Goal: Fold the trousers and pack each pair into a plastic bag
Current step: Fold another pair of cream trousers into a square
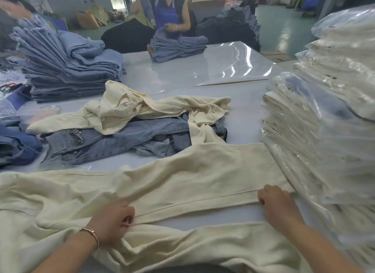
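Note:
A pair of cream trousers [192, 175] lies spread across the near table, one leg stretched to the right, the other bunched along the front edge. My left hand [111, 222], with a bracelet on the wrist, pinches the seam of the stretched leg near the crotch. My right hand [278, 205] grips the same leg's near edge by the hem, fingers curled over the cloth. A tall stack of bagged cream trousers [324, 114] in clear plastic rises at the right, touching the hem.
Behind lies a loose heap of cream trousers [142, 108] over blue jeans [113, 138]. Folded denim stacks [67, 69] stand at back left and back centre. A person in a blue apron [168, 14] works across the white table [203, 69].

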`<state>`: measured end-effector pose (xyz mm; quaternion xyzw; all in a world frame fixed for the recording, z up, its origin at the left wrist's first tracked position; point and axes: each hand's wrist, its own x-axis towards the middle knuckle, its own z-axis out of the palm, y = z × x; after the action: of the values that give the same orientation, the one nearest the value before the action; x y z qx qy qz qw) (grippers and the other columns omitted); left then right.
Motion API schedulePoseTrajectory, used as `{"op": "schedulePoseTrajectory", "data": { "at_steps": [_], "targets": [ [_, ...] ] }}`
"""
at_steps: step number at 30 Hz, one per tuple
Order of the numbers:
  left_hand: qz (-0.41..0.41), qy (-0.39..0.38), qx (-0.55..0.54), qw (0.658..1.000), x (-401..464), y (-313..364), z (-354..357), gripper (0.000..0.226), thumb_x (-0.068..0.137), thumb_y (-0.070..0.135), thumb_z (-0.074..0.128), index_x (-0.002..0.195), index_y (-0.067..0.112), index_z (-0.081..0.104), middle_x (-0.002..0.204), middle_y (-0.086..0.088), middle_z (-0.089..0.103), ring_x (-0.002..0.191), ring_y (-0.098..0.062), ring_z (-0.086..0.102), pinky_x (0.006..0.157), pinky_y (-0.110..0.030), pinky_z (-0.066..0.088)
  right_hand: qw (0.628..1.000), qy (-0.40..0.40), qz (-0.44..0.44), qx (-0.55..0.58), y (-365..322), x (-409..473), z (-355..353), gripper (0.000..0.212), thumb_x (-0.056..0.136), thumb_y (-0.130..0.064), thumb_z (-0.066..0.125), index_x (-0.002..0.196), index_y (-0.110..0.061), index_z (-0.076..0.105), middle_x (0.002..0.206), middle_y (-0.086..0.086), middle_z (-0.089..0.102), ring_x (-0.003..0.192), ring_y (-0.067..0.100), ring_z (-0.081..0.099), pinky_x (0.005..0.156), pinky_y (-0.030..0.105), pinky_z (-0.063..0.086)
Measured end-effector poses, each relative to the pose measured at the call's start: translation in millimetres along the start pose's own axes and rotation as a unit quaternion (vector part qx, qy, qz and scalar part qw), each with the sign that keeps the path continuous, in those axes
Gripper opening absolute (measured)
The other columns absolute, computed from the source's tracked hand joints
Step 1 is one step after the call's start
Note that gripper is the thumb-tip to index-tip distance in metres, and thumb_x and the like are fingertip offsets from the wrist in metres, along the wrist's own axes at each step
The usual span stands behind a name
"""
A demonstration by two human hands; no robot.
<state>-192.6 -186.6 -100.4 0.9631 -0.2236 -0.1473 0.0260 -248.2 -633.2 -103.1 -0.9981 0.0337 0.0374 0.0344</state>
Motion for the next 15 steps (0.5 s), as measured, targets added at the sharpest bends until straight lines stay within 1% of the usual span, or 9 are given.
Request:
{"op": "schedulePoseTrajectory", "data": {
  "at_steps": [2, 4, 5, 7, 9, 10, 12, 13, 15],
  "targets": [
    [-0.019, 0.019, -0.035, 0.999, -6, 0, -5, 0.015, 0.078, 0.022, 0.058, 0.080, 0.037, 0.057, 0.082, 0.015, 0.052, 0.073, 0.000, 0.048, 0.063, -0.010, 0.034, 0.986, 0.068, 0.061, 0.138, 6, -25, 3, 0.021, 0.074, -0.002, 0.055, 0.074, -0.021, 0.047, 0.078, -0.006, 0.050, 0.079, 0.020, 0.047, 0.056, 0.026, 0.026],
    [-0.034, 0.082, -0.083, 0.993, -13, -1, -8, 0.024, 0.076, 0.020, 0.063, 0.071, 0.041, 0.054, 0.072, 0.015, 0.055, 0.067, 0.000, 0.049, 0.058, -0.012, 0.033, 0.961, 0.099, 0.117, 0.231, 10, -49, 10, 0.018, 0.077, -0.007, 0.063, 0.079, -0.022, 0.054, 0.082, -0.008, 0.053, 0.083, 0.021, 0.051, 0.059, 0.026, 0.035],
    [-0.035, 0.105, -0.107, 0.988, -18, -2, -8, 0.028, 0.073, 0.017, 0.064, 0.064, 0.041, 0.052, 0.067, 0.014, 0.055, 0.065, -0.002, 0.050, 0.056, -0.013, 0.032, 0.961, 0.070, 0.126, 0.238, 8, -60, 15, 0.016, 0.082, -0.017, 0.066, 0.091, -0.024, 0.056, 0.095, -0.008, 0.055, 0.094, 0.021, 0.053, 0.069, 0.029, 0.040],
    [-0.039, 0.119, -0.151, 0.981, -30, -6, -6, 0.028, 0.067, 0.017, 0.060, 0.057, 0.040, 0.047, 0.063, 0.013, 0.057, 0.063, -0.006, 0.052, 0.057, -0.020, 0.037, 0.972, -0.011, 0.135, 0.192, 5, -80, 24, 0.045, 0.082, -0.039, 0.069, 0.121, -0.029, 0.049, 0.121, -0.008, 0.047, 0.116, 0.020, 0.044, 0.092, 0.031, 0.037],
    [-0.056, 0.121, -0.186, 0.974, -44, -15, -3, 0.022, 0.059, 0.019, 0.050, 0.058, 0.041, 0.049, 0.062, 0.010, 0.060, 0.064, -0.012, 0.055, 0.062, -0.027, 0.043, 0.965, -0.070, 0.170, 0.185, 4, -92, 23, 0.065, 0.079, -0.038, 0.071, 0.135, -0.029, 0.041, 0.132, -0.004, 0.043, 0.124, 0.020, 0.040, 0.096, 0.028, 0.036],
    [-0.060, 0.127, -0.201, 0.970, -51, -22, -2, 0.022, 0.058, 0.020, 0.047, 0.060, 0.041, 0.052, 0.064, 0.010, 0.062, 0.067, -0.013, 0.057, 0.065, -0.028, 0.044, 0.958, -0.089, 0.188, 0.195, 1, -95, 18, 0.063, 0.077, -0.029, 0.072, 0.134, -0.026, 0.045, 0.131, -0.002, 0.049, 0.123, 0.019, 0.045, 0.093, 0.027, 0.039],
    [-0.032, 0.158, -0.197, 0.967, -66, -36, 2, 0.021, 0.063, 0.023, 0.046, 0.069, 0.033, 0.064, 0.073, 0.012, 0.068, 0.076, -0.014, 0.062, 0.073, -0.026, 0.046, 0.958, -0.088, 0.190, 0.198, -10, -101, 8, 0.041, 0.073, -0.012, 0.069, 0.113, -0.018, 0.064, 0.112, 0.001, 0.064, 0.107, 0.023, 0.059, 0.082, 0.030, 0.043],
    [0.002, 0.187, -0.166, 0.968, -73, -43, 3, 0.025, 0.067, 0.027, 0.046, 0.074, 0.028, 0.069, 0.081, 0.014, 0.070, 0.083, -0.012, 0.062, 0.079, -0.023, 0.045, 0.962, -0.044, 0.182, 0.201, -19, -104, 1, 0.025, 0.071, -0.009, 0.066, 0.095, -0.017, 0.068, 0.099, 0.005, 0.066, 0.098, 0.028, 0.061, 0.074, 0.034, 0.043],
    [0.048, 0.232, -0.093, 0.967, -89, -56, 6, 0.034, 0.068, 0.033, 0.048, 0.087, 0.023, 0.074, 0.096, 0.015, 0.069, 0.100, -0.009, 0.055, 0.092, -0.020, 0.038, 0.953, 0.145, 0.171, 0.204, -31, -108, -6, 0.015, 0.063, -0.011, 0.054, 0.074, -0.016, 0.063, 0.083, 0.011, 0.060, 0.083, 0.034, 0.058, 0.062, 0.037, 0.037]
  ]
}}
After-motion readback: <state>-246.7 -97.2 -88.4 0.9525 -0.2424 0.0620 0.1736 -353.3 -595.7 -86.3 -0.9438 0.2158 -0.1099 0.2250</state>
